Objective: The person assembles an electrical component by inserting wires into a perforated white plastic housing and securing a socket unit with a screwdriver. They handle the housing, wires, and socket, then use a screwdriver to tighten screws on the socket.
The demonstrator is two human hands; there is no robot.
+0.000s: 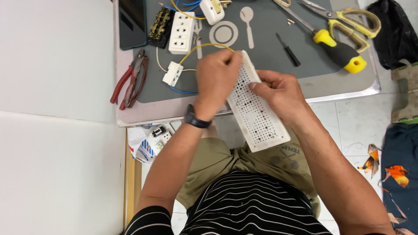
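The left hand (216,78) covers the upper left part of the white perforated box (257,114), and where its fingertips meet the yellow wire (204,46) cannot be seen; the right hand (278,95) hides the box's right edge. The top edge of the picture cuts off the scissors (348,19), the dark phone (133,21), the white plug (212,11) and the blue wires (187,3) beside it. Under the table, the small parts in the torn packet (150,141) are too small and cluttered to tell apart, and the black bag (394,32) runs off the right edge.
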